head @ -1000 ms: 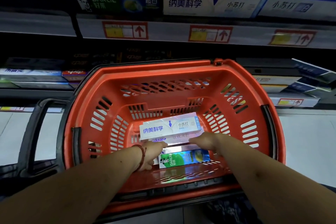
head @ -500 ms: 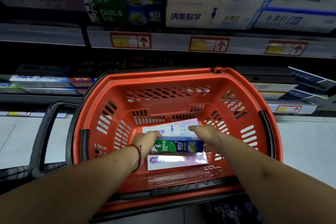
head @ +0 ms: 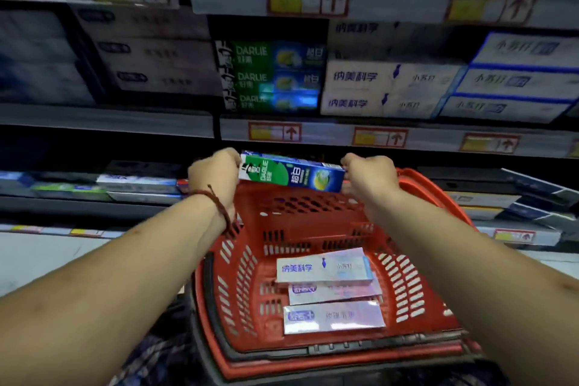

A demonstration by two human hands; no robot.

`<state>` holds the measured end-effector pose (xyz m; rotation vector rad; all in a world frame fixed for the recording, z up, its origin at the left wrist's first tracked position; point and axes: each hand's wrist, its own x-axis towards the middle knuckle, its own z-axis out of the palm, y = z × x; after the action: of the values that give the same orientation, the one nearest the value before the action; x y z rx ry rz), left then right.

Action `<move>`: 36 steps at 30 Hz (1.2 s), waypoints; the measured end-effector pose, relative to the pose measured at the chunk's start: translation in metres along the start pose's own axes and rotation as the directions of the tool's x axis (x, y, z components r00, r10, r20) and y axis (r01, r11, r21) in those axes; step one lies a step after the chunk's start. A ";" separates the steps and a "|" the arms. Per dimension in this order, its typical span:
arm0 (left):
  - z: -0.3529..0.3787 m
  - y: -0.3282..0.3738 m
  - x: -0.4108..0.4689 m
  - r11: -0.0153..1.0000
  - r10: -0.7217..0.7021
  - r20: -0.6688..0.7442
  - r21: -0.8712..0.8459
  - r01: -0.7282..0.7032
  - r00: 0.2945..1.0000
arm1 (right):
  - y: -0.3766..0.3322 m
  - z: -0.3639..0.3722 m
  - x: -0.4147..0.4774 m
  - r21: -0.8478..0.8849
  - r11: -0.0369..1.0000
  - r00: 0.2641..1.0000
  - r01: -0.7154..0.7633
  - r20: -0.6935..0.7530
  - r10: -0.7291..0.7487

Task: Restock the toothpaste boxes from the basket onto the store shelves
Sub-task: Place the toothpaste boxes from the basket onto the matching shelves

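Observation:
I hold a green and blue Darlie toothpaste box (head: 291,174) level above the far rim of the red basket (head: 416,288). My left hand (head: 214,174) grips its left end and my right hand (head: 369,177) grips its right end. Three pale boxes remain on the basket floor: a white one with blue print (head: 324,266), a purple-labelled one (head: 335,293) under it, and a pinkish one (head: 333,316) nearest me. A stack of matching Darlie boxes (head: 271,77) stands on the shelf straight ahead, above the held box.
White boxes (head: 385,88) fill the shelf right of the Darlie stack, dark boxes (head: 150,50) the left. Price-tag rails (head: 379,136) run along the shelf edges. A lower shelf holds flat boxes at left (head: 138,186) and right (head: 513,197). Pale floor (head: 37,257) lies at left.
Both hands lifted the Darlie box out of the basket and up toward the shelf. The view tilted upward, so the shelves fill more of the frame.

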<state>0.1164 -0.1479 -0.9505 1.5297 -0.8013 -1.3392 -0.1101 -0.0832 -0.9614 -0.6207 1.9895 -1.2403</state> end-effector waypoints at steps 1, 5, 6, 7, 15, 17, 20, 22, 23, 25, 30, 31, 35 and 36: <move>-0.001 0.016 -0.002 0.999 0.028 -0.014 -0.040 -0.028 1.000 | -0.022 0.003 -0.014 0.027 0.999 0.999 0.034 -0.014 -0.033; -0.003 0.064 -0.003 0.973 0.199 -0.051 -0.112 -0.203 0.979 | -0.077 0.011 -0.047 0.175 0.978 0.994 0.110 0.005 -0.113; -0.004 0.073 -0.002 0.962 0.242 -0.065 -0.114 -0.248 0.968 | -0.085 0.012 -0.051 0.218 0.970 0.993 0.112 0.019 -0.119; -0.005 0.080 0.000 0.953 0.271 -0.076 -0.119 -0.279 0.959 | -0.092 0.014 -0.051 0.276 0.955 0.992 0.111 0.027 -0.123; -0.007 0.122 0.005 0.904 0.408 0.023 -0.152 -0.400 0.913 | -0.138 0.019 -0.046 0.417 0.862 0.955 0.288 -0.061 -0.289; -0.004 0.128 0.003 0.891 0.434 0.051 -0.169 -0.421 0.899 | -0.146 0.017 -0.041 0.412 0.847 0.940 0.337 -0.089 -0.331; 0.001 0.134 0.001 0.874 0.450 0.071 -0.241 -0.422 0.890 | -0.154 0.017 -0.033 0.435 0.822 0.926 0.368 -0.091 -0.367; 0.005 0.136 0.004 0.866 0.452 0.081 -0.279 -0.415 0.888 | -0.156 0.017 -0.028 0.466 0.811 0.926 0.355 -0.055 -0.374; 0.008 0.137 0.007 0.862 0.456 0.087 -0.289 -0.415 0.886 | -0.156 0.017 -0.027 0.493 0.801 0.927 0.341 -0.036 -0.373; 0.012 0.137 0.013 0.854 0.472 0.092 -0.296 -0.429 0.877 | -0.156 0.016 -0.025 0.543 0.776 0.925 0.319 -0.001 -0.380; 0.019 0.141 0.026 0.843 0.501 0.122 -0.294 -0.451 0.857 | -0.158 0.020 -0.024 0.666 0.697 0.909 0.266 0.069 -0.412; 0.019 0.140 0.029 0.847 0.499 0.129 -0.283 -0.451 0.857 | -0.158 0.021 -0.024 0.675 0.691 0.905 0.261 0.079 -0.419; 0.020 0.134 0.031 0.867 0.482 0.159 -0.224 -0.445 0.861 | -0.154 0.023 -0.019 0.660 0.709 0.907 0.248 0.100 -0.410; 0.021 0.133 0.030 0.867 0.487 0.167 -0.209 -0.452 0.858 | -0.153 0.022 -0.016 0.654 0.714 0.905 0.250 0.104 -0.412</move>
<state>0.1143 -0.2277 -0.8383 0.9805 -1.0933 -1.1719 -0.0776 -0.1495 -0.8249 -0.7573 1.1587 -1.8365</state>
